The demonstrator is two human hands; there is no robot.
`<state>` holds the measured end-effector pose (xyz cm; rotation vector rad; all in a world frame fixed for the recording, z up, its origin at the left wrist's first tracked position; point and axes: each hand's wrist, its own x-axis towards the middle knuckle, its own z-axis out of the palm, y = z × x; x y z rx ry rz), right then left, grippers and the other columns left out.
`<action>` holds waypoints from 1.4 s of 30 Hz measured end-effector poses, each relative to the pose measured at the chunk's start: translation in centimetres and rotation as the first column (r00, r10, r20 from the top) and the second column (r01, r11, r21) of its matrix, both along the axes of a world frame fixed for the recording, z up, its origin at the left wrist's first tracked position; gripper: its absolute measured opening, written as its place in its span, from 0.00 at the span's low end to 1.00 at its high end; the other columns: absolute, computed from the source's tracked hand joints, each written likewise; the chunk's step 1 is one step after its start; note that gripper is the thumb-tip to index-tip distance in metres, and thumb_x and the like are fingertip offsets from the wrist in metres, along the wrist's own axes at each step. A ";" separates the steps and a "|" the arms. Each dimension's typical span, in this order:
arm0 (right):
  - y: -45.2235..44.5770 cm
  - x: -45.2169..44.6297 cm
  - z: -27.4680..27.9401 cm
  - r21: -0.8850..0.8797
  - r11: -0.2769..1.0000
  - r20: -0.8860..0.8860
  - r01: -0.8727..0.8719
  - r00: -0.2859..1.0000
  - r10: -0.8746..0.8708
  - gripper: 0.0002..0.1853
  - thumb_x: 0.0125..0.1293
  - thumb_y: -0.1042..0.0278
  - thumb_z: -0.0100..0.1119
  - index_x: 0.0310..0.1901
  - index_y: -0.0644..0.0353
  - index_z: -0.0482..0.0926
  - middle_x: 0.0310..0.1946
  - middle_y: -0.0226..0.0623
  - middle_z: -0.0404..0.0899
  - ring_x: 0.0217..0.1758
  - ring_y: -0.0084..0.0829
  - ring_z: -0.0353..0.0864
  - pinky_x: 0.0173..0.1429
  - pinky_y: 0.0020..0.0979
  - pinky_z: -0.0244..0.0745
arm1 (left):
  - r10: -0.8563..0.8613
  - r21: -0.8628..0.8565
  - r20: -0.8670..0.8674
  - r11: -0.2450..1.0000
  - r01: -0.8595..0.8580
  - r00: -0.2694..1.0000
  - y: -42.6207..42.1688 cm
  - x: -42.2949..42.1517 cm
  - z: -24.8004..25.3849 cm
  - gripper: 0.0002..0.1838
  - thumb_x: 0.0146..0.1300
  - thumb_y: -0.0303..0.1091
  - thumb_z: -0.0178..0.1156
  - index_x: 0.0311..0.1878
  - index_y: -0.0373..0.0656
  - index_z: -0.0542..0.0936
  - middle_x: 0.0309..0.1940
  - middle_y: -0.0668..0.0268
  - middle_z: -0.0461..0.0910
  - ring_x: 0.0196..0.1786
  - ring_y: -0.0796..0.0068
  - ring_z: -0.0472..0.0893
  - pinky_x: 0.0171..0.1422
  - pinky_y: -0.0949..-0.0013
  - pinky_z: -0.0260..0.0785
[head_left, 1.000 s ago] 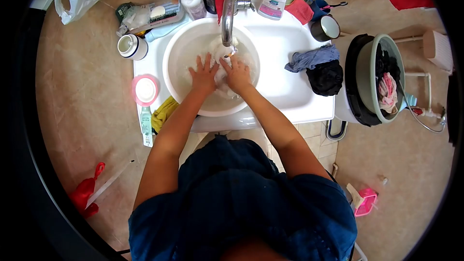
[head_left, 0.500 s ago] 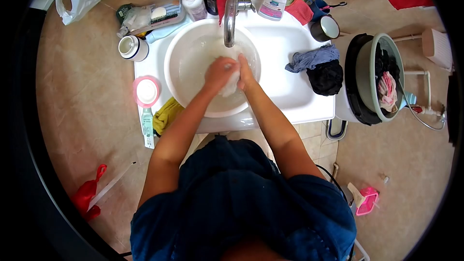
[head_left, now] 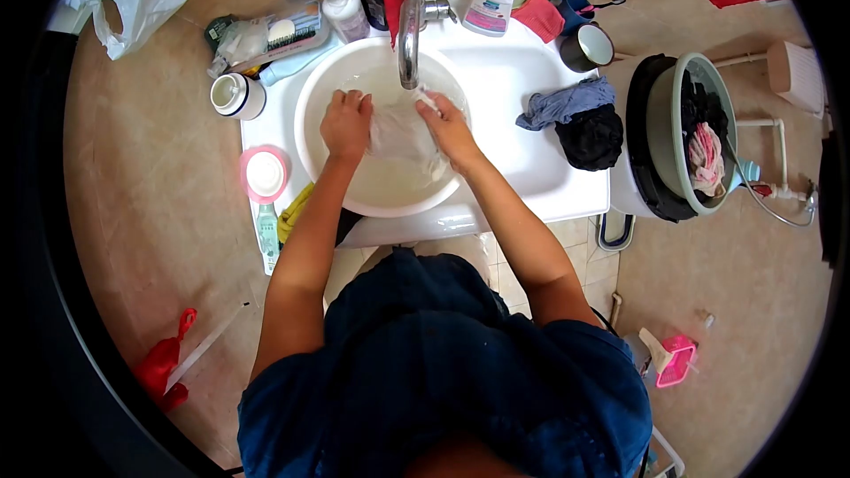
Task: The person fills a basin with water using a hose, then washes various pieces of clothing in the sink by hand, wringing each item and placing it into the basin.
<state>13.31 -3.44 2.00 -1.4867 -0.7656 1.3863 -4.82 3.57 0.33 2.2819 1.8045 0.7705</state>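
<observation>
A round white basin (head_left: 305,155) of cloudy water stands in the sink under the metal faucet (head_left: 409,31). Stretched between my two hands over the water is a thin white cloth (head_left: 394,131), wet and partly in the basin. My left hand (head_left: 346,127) has its fingers curled over the cloth's left side. On the other side, my right hand (head_left: 448,130) pinches the cloth's upper right part near the faucet's mouth. The exact kind of cloth item does not show.
Blue-grey cloth (head_left: 567,104) and black cloth (head_left: 589,138) lie on the sink's right side. Further right, a grey-green tub (head_left: 664,137) holds more laundry. A pump bottle (head_left: 343,11) and a white bottle (head_left: 491,2) stand behind the basin. Yellow-green cloth (head_left: 292,217) hangs at the left edge.
My hands were close together with the cloth bunched between them. Now they are apart, the left further left, and the cloth is spread between them. The view has shifted slightly.
</observation>
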 end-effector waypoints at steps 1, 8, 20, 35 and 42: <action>-0.1 0.4 0.2 0.037 0.999 0.056 0.024 0.998 -0.026 0.22 0.69 0.58 0.59 0.60 0.59 0.72 0.38 0.33 0.80 0.40 0.25 0.73 0.46 0.27 0.70 | 0.014 0.019 -0.003 1.000 -0.014 1.000 -0.1 -0.6 0.2 0.09 0.60 0.39 0.64 0.40 0.47 0.82 0.37 0.63 0.76 0.38 0.58 0.79 0.41 0.56 0.74; -0.7 0.6 -4.9 0.147 0.981 0.718 -0.129 0.696 -0.016 0.18 0.64 0.72 0.56 0.56 0.58 0.76 0.44 0.47 0.71 0.46 0.46 0.77 0.52 0.43 0.74 | -0.369 -0.424 -0.138 0.861 0.282 0.919 -2.9 -0.2 -1.5 0.15 0.54 0.36 0.66 0.44 0.41 0.80 0.48 0.57 0.76 0.52 0.57 0.76 0.51 0.55 0.72; -0.9 -0.8 -7.8 -0.720 0.429 0.572 -0.546 -0.117 0.812 0.18 0.67 0.64 0.49 0.56 0.50 0.78 0.60 0.49 0.74 0.65 0.41 0.71 0.64 0.45 0.68 | -0.605 -0.638 -0.110 0.651 0.411 0.788 -4.7 2.3 -7.9 0.11 0.60 0.32 0.57 0.44 0.43 0.82 0.37 0.58 0.83 0.42 0.55 0.82 0.51 0.56 0.73; -1.7 4.3 1.9 0.153 0.913 0.734 -0.378 0.662 0.151 0.13 0.62 0.68 0.59 0.49 0.56 0.79 0.39 0.52 0.80 0.44 0.56 0.79 0.48 0.48 0.75 | -0.177 -0.330 0.606 0.831 0.447 0.776 -4.5 -3.1 10.9 0.10 0.71 0.29 0.50 0.50 0.40 0.78 0.31 0.63 0.79 0.35 0.72 0.77 0.43 0.71 0.69; -0.9 3.4 19.7 0.541 0.722 0.733 -0.431 0.663 -0.154 0.08 0.59 0.71 0.60 0.40 0.61 0.76 0.34 0.48 0.78 0.38 0.54 0.77 0.39 0.44 0.72 | -0.155 0.006 0.858 0.956 0.293 0.490 -4.3 -2.2 23.3 0.10 0.73 0.27 0.48 0.50 0.39 0.78 0.37 0.72 0.78 0.40 0.85 0.73 0.48 0.78 0.66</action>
